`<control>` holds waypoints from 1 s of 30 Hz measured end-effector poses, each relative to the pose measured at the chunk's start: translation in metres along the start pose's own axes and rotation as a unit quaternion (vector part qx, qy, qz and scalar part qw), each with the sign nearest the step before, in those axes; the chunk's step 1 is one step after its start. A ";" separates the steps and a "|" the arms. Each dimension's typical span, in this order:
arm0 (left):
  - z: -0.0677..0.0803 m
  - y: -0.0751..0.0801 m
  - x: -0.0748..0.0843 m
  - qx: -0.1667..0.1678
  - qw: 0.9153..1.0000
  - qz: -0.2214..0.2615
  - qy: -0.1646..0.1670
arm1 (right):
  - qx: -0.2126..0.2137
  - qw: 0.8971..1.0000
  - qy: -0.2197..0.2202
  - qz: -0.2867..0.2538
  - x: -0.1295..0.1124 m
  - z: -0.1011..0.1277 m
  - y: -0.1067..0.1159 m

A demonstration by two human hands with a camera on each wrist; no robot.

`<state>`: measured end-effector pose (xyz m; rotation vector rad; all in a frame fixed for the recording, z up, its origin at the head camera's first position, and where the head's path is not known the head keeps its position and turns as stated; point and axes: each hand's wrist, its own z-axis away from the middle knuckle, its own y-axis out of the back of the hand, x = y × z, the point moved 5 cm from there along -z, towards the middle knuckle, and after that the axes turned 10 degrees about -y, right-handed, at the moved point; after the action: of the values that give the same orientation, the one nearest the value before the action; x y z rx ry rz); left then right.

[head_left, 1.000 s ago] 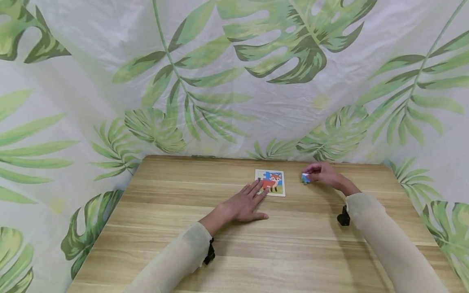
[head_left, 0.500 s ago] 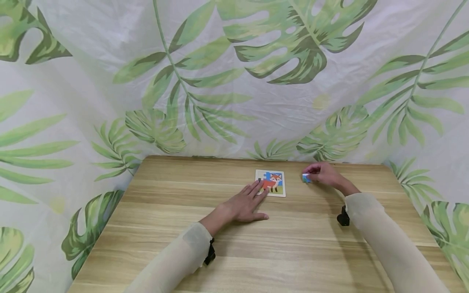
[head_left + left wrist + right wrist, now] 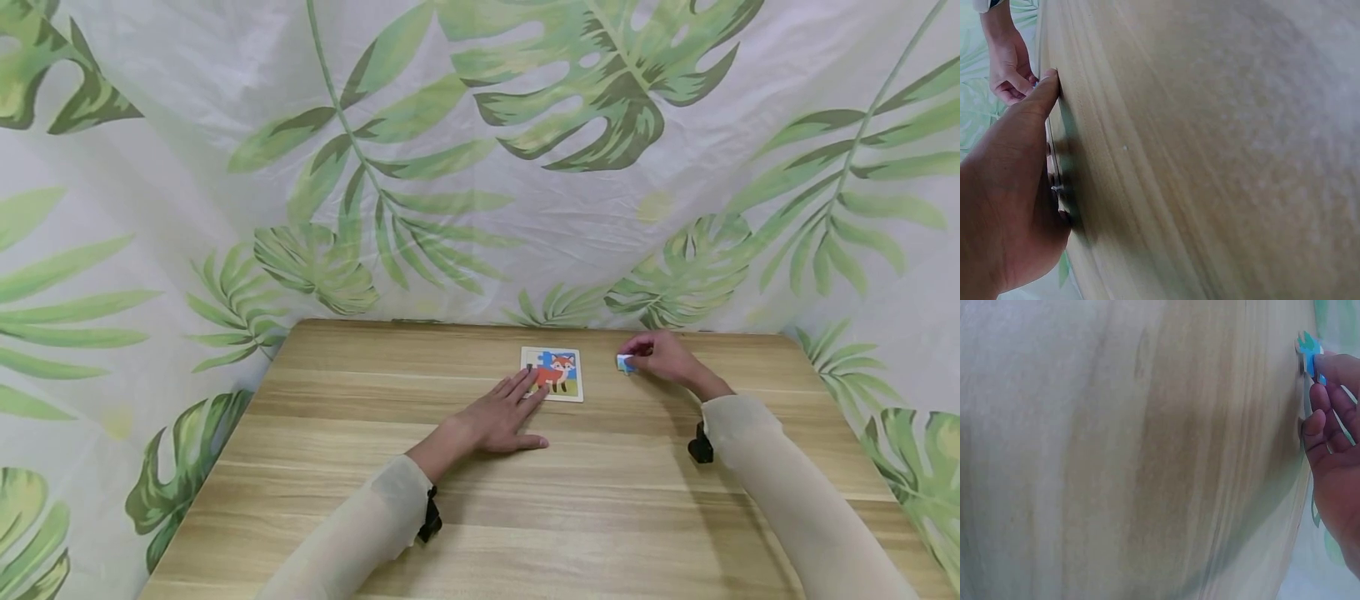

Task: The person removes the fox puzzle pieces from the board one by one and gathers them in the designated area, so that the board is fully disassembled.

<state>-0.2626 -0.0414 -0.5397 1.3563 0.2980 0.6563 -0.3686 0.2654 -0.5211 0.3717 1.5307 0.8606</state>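
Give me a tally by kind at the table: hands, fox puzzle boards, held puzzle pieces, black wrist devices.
Hands: 2 (left hand, right hand)
Fox puzzle board: 1
Held puzzle piece: 1
Black wrist devices: 2
Total: 6

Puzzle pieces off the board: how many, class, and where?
1: the blue-green piece, pinched by the right hand, right of the fox puzzle board. Others may be hidden.
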 end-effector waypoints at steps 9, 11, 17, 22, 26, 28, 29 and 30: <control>0.002 0.004 0.000 0.015 1.000 0.014 -0.003 | -0.003 1.000 0.004 0.000 -0.006 0.001 -0.001; 0.002 0.004 0.000 0.017 1.000 0.019 -0.004 | -0.003 1.000 0.006 0.003 -0.007 0.000 -0.001; 0.002 0.006 0.001 0.016 1.000 0.024 -0.002 | -0.002 1.000 0.002 0.009 -0.008 -0.002 -0.001; 0.002 0.006 0.002 0.016 1.000 0.018 -0.001 | 0.005 1.000 0.012 0.022 -0.015 -0.004 -0.003; 0.003 0.009 0.004 0.024 1.000 0.013 -0.004 | 0.000 1.000 0.016 0.025 -0.024 -0.007 -0.007; 0.003 0.011 0.006 0.029 0.999 0.012 -0.007 | -0.005 1.000 0.013 0.023 -0.029 -0.009 -0.009; 0.003 0.011 0.007 0.031 0.999 0.009 -0.009 | -0.008 1.000 0.013 0.023 -0.031 -0.009 -0.011; 0.003 0.012 0.008 0.031 0.999 0.006 -0.012 | -0.010 1.000 0.014 0.024 -0.034 -0.010 -0.012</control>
<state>-0.2581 -0.0383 -0.5268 1.4262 0.2931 0.6456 -0.3696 0.2312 -0.5062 0.3842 1.5433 0.9223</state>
